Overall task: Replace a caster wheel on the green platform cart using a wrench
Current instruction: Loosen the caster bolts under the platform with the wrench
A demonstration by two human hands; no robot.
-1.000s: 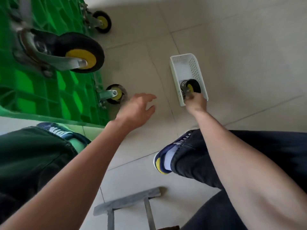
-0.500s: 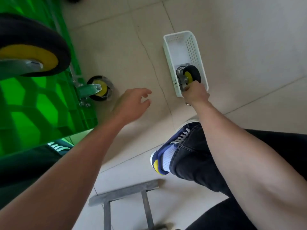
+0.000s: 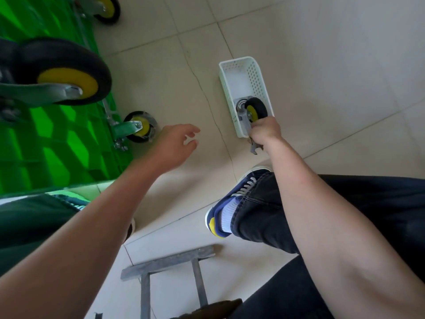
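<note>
The green platform cart stands on its side at the left, its underside facing me. Three black casters with yellow hubs show on it: a large near one, a lower one and a far one. A white perforated basket lies on the floor with a spare caster at its near end. My right hand is at that end and grips a metal wrench, whose jaw sticks out below my fist. My left hand hovers over the tiles beside the lower caster, fingers spread, holding nothing.
Beige floor tiles lie between the cart and the basket. My right foot in a blue shoe is planted just below the basket. A grey metal frame lies on the floor near the bottom edge.
The view has swung. The wrench's jaw now shows below my right fist at the basket's near end. My left hand stays spread beside the lower caster.
</note>
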